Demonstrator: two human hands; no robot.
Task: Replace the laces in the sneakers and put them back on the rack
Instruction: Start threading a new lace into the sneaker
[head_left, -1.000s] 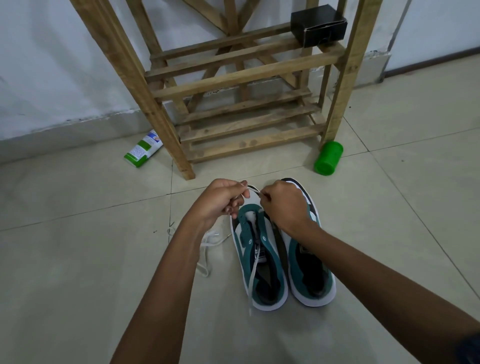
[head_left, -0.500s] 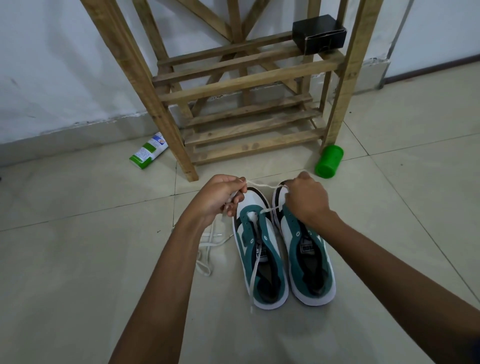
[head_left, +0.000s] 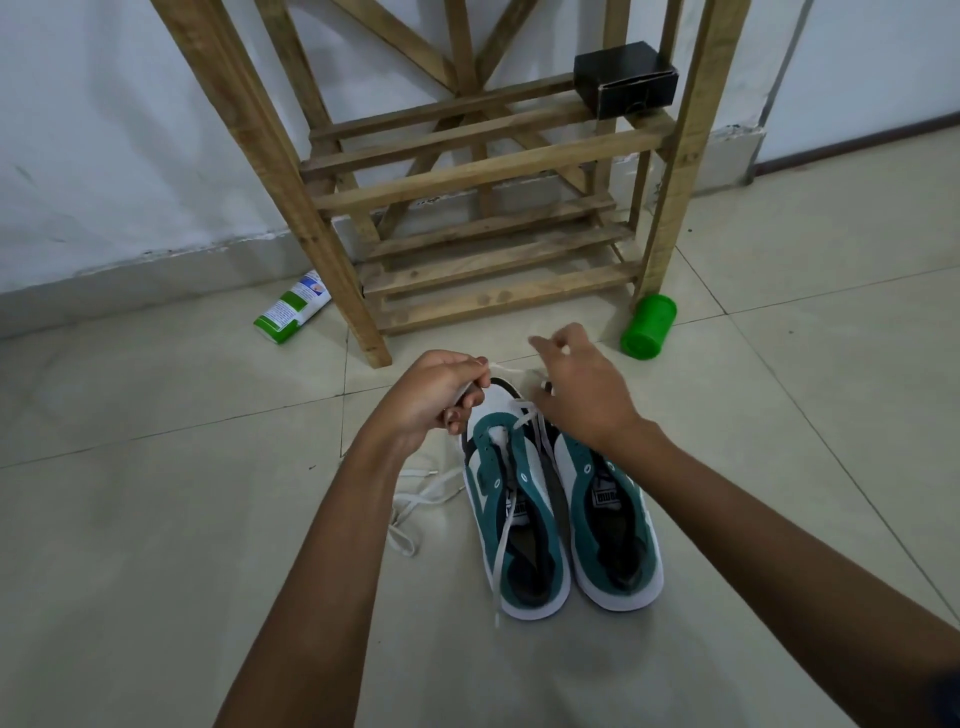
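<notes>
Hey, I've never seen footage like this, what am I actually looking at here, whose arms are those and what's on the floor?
There is no machine here. A camera worn on a person's head looks down at their own two arms. On the tiled floor stand two green and white sneakers, side by side, in front of a wooden rack. The left hand pinches a white lace that runs into the left sneaker. The right hand hovers over the toes; whether it holds the lace is unclear. A loose lace, a green cup and a tube lie nearby.

2 sneakers (head_left: 566, 519) side by side before rack (head_left: 467, 171), loose lace (head_left: 415, 499) left of them, box (head_left: 626, 80) on rack
</notes>
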